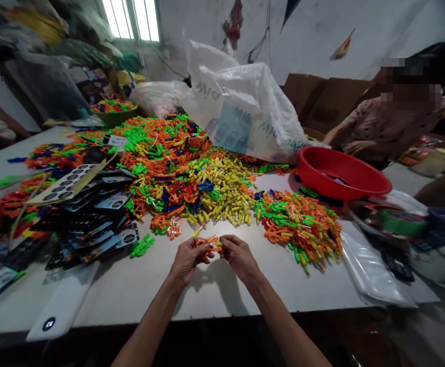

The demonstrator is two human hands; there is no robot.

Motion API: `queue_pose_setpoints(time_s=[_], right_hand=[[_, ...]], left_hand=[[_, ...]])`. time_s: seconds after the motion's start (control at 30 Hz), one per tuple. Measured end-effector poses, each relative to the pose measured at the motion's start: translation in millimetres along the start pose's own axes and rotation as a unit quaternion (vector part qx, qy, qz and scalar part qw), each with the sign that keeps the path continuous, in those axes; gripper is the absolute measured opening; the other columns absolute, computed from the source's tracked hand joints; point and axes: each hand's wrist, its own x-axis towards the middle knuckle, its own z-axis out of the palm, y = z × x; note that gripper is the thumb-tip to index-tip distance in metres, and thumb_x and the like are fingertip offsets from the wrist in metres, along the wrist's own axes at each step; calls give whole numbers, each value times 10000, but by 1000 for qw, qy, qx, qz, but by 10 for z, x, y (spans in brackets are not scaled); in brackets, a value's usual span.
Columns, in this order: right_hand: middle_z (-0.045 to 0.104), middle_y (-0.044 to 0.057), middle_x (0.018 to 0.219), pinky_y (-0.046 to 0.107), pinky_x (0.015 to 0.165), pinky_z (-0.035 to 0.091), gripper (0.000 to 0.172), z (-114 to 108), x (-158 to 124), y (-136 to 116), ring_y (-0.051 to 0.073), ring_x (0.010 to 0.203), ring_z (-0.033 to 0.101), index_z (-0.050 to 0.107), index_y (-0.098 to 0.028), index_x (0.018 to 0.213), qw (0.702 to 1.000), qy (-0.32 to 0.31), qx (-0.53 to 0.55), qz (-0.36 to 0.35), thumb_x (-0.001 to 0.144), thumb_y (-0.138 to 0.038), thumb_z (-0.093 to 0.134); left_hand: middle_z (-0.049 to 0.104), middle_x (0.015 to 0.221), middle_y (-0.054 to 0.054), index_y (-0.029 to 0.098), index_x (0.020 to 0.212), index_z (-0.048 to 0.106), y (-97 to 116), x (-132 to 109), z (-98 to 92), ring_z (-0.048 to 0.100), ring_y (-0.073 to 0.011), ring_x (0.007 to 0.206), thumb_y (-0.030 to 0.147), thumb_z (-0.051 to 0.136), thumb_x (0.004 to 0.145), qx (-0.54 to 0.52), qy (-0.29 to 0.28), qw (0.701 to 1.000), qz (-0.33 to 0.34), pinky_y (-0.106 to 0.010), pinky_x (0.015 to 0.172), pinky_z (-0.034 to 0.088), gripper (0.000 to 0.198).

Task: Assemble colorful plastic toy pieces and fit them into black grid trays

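Observation:
Over the near part of the white table [131, 300], my two hands meet close together. My left hand [189, 257] is closed on a small orange plastic piece [209, 240]; its shape is partly covered by the fingers. My right hand [240, 254] pinches a small yellow piece [218, 244] against the end of the orange one. Just beyond the hands lies a heap of small yellow pieces [230, 191]. Orange, green and blue plastic pieces [172, 148] are heaped behind and to the left. To the right is a pile of orange and green pieces with yellow ends [302, 227].
Black printed cards [92, 224] and a sticker sheet [70, 186] lie at left, near a white device [64, 306]. At right are a red basin [340, 171] and clear plastic bags [371, 267]. A large plastic sack [245, 102] stands behind. Two other people sit at the sides.

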Motion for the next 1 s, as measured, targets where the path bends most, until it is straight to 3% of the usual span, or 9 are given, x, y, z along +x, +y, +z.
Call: queue_pose_setpoints(time_s=[0.17,0.4,0.63,0.87,0.93,1.0], right_hand=[[553,-40,545,183,414,308,292,10,10,-32,50,412,450,600,-142,728,998,-63,-20,18,573,-325,766],[543,-28,512,181,346,194,369,36,6,-73,32,322,358,578,-145,715,989,-91,-111,44,581,-448,739],[498,-36,442,188,343,79,320,-16,-79,-96,13,291,242,570,-165,715,960,-198,-162,110,664,-460,683],[489,-45,422,171,339,156,335,-10,-148,-133,22,301,289,567,-155,705,975,-135,-148,93,591,-440,702],[488,-49,429,174,331,184,324,-15,-152,-131,36,308,323,555,-156,694,978,-107,-169,64,595,-434,689],[464,-64,434,180,325,200,307,-6,-162,-103,47,312,340,534,-165,689,978,-64,-198,2,631,-442,654]], left_hand=[[623,605,0,120,732,569,-26,27,5,581,-92,489,267,806,533,0,2,1000,2,-170,422,440,343],[621,551,-18,126,704,554,-75,-25,-29,562,-103,452,322,773,570,29,-42,998,24,-186,403,429,323],[622,536,-35,126,691,559,-128,-108,-44,555,-124,391,298,771,537,41,-76,996,-1,-206,366,414,313],[628,577,-36,103,717,587,-132,-159,-18,585,-119,468,331,772,570,45,-82,995,32,-200,423,441,329],[637,590,-36,102,748,595,-141,-130,-21,593,-123,489,332,753,604,66,-85,993,43,-209,445,454,314],[636,582,-31,104,756,597,-177,-96,-8,597,-128,499,332,743,614,94,-51,992,68,-213,451,457,306]])
